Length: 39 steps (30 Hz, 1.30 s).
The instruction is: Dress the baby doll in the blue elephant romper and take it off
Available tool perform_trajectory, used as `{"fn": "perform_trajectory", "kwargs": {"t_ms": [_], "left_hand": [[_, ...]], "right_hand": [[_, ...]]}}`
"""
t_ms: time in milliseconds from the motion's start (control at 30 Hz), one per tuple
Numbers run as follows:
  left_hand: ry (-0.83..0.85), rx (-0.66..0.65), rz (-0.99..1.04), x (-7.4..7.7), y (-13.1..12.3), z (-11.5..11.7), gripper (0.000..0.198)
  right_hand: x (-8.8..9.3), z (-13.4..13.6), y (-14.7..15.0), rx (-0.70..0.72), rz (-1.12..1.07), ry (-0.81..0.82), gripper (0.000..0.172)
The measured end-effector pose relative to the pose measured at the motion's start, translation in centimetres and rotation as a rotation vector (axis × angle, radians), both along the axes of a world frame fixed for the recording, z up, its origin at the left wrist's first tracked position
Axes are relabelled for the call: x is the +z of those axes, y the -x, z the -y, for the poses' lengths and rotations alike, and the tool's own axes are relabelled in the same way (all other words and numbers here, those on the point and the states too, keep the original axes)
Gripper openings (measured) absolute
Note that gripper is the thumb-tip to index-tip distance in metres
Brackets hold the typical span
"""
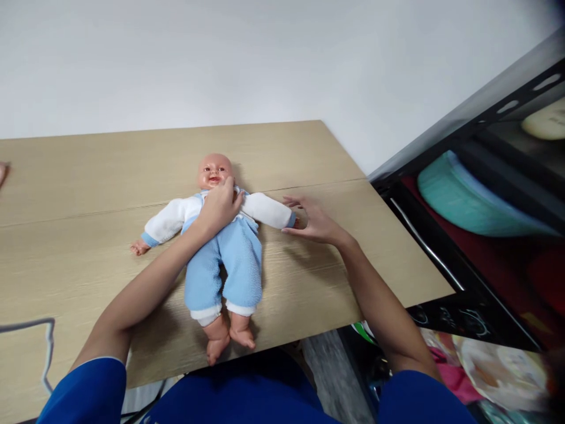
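Note:
A baby doll [229, 253] in a blue romper with white sleeves lies on its back on the light wooden table [309, 159], head away from me, feet at the near edge. My left hand [219, 207] rests on the doll's chest just under its chin, fingers curled against the collar. My right hand [311, 221] is at the end of the doll's outstretched arm, fingers spread around its small hand. The doll's other arm [159, 227] lies stretched to the left.
A dark shelf unit [468, 176] stands at the right with a teal cushion [468, 200] inside. Colourful items [485, 365] lie on the floor below it. A grey cable [44, 347] runs over the table's near-left corner. Another person's fingertip [2, 172] shows at the far left edge.

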State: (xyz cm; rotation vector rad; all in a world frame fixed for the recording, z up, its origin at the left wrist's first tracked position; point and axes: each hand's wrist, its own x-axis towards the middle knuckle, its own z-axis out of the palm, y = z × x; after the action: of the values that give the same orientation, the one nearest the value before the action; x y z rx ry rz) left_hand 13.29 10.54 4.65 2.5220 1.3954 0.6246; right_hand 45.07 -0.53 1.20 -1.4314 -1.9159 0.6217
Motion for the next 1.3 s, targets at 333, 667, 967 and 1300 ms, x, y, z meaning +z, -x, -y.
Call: {"fn": "perform_trajectory", "kwargs": {"t_ms": [333,667,967,1300], "left_hand": [[0.013,-0.046,0.111,-0.3,0.3,-0.1,0.026],[-0.151,-0.056,0.055,1.5,2.2,3.3,0.032],[-0.092,0.002,0.227,1.8,8.0,6.3,0.026],[0.087,0.255,0.564,-3.3,12.6,8.8,0.03]], "right_hand": [[-3.5,-1.2,-2.4,-0.114,0.039,-0.158,0.058],[-2.1,2.0,8.5,-0.202,0.04,-0.39,0.029],[-3.5,-2.4,12.0,0.079,-0.649,0.199,0.044],[-5.2,-3.3,12.4,0.009,-0.516,0.128,0.062]]}}
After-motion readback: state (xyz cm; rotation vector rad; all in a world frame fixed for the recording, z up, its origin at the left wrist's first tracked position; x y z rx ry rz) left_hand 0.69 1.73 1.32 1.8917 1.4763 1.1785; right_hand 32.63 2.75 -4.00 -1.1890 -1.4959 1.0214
